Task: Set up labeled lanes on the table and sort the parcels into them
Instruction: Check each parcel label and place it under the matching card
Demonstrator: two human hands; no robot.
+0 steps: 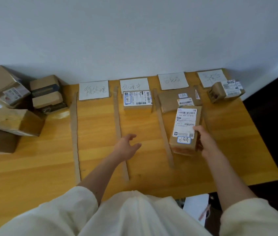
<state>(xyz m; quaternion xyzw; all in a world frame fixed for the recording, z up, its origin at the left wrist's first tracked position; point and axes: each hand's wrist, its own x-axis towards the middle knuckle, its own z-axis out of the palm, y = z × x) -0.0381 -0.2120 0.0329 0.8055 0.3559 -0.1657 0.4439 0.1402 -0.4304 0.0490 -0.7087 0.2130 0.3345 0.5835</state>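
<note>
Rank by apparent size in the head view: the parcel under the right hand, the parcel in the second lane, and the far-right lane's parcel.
1. Parcel under the right hand, though it is nearest the camera.
2. Second-lane parcel.
3. Far-right parcel; close to second, so unsure.

first lane (pixel 94 133) bare — parcel stack (pixel 20 106) leftward

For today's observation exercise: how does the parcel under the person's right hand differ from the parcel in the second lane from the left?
The parcel in the right hand lies lengthwise along its lane; the second-lane parcel lies crosswise. The held parcel is gripped by the right hand; the second-lane parcel is untouched. The held parcel sits toward the lane's near part; the other sits just below its paper sign. Both are brown cardboard with white shipping labels and blue-bordered handwritten stickers.
</note>
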